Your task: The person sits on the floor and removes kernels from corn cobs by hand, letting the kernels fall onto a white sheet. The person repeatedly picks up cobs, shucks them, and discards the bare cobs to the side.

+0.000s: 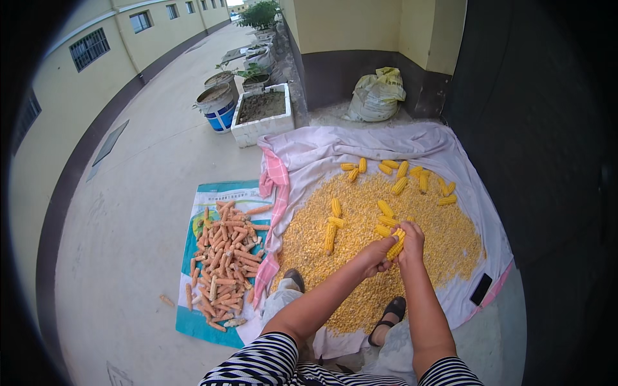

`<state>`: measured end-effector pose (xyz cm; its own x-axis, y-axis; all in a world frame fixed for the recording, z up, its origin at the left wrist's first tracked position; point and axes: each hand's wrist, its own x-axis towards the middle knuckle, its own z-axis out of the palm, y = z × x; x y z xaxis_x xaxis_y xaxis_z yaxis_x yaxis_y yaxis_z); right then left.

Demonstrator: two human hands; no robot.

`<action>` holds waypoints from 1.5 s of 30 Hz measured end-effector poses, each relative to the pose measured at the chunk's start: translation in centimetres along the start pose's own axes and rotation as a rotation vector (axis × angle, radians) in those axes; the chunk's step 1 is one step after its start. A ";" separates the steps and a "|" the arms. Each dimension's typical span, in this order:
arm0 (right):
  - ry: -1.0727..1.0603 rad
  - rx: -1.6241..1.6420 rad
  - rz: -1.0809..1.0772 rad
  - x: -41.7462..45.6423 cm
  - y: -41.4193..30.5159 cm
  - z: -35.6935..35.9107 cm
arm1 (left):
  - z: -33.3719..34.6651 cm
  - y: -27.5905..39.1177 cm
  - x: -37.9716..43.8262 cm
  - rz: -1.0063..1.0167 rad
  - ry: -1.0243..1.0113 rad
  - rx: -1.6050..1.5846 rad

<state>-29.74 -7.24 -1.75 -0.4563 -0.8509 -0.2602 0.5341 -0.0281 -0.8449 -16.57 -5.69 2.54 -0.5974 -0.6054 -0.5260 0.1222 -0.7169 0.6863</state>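
Between my two hands is one ear of yellow corn, tilted, its kernels still on the visible side. My left hand grips it from the left, the thumb lying along it. From the right, my right hand closes around the same ear. Below the hands spreads a wide heap of loose corn kernels on a pale cloth. Just beyond the hands lie several unshelled ears on the heap. Two or three more ears rest to the left.
Bare cobs are piled on a flattened teal printed sack at left. A phone lies at the cloth's right edge. Beyond stand a soil-filled foam box, buckets and a full sack. A dark door borders the right.
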 end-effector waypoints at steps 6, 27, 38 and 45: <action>-0.045 0.046 0.094 0.5 -0.5 -0.3 | 0.6 -0.6 0.6 0.063 -0.013 0.070; -0.077 0.175 0.112 -1.0 -1.7 0.9 | 0.0 -0.6 0.8 0.044 -0.049 -0.072; -0.081 0.146 0.439 1.0 -2.2 -0.8 | 1.6 -1.1 0.2 0.089 0.046 0.108; -0.131 0.300 0.324 0.7 -2.0 -0.4 | 0.5 -1.4 0.9 0.226 0.114 0.155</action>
<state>-31.38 -7.54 -0.46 -0.1480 -0.8996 -0.4108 0.8258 0.1162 -0.5518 -17.68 -5.08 1.35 -0.4745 -0.7849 -0.3985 0.1145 -0.5039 0.8561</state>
